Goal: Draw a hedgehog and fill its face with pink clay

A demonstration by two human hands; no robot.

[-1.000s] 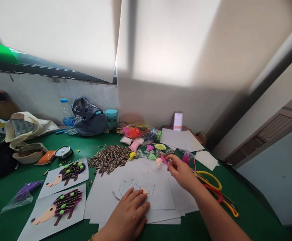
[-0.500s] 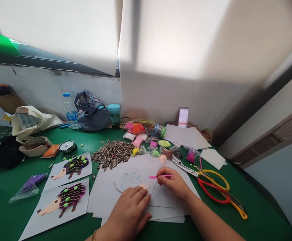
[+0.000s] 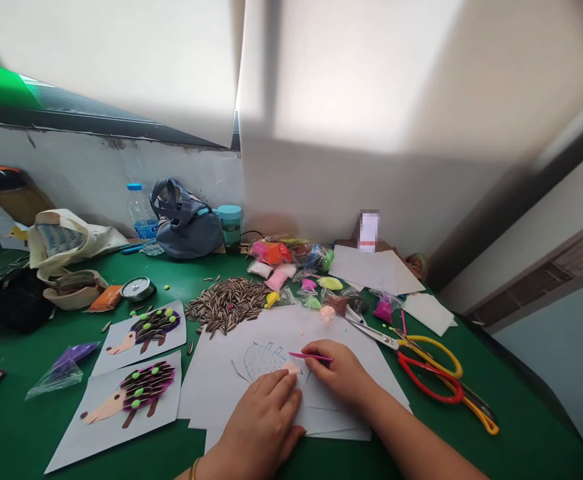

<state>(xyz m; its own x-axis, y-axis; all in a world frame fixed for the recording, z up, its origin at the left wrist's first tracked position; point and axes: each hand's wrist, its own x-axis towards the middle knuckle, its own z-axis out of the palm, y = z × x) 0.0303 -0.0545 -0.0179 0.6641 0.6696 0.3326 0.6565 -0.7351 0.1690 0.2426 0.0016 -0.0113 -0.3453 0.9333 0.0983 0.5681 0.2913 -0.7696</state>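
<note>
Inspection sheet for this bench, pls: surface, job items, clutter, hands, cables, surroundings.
Surface: green table top, mostly covered.
Job's things: white paper cut-out with a blue hedgehog outline on stacked white sheets; thin pink stick tool; pale peach clay dab at the cut-out's edge.
Clutter: pile of striped sunflower seeds; two finished hedgehog pictures; small bags of coloured clay; yellow-handled and red-handled scissors; grey bag; plastic water bottle.
Hands: left hand flat on the paper; right hand pinching the stick tool.
Cables: thin dark lead behind the teal cup.
Surroundings: white wall, window blind above.
</note>
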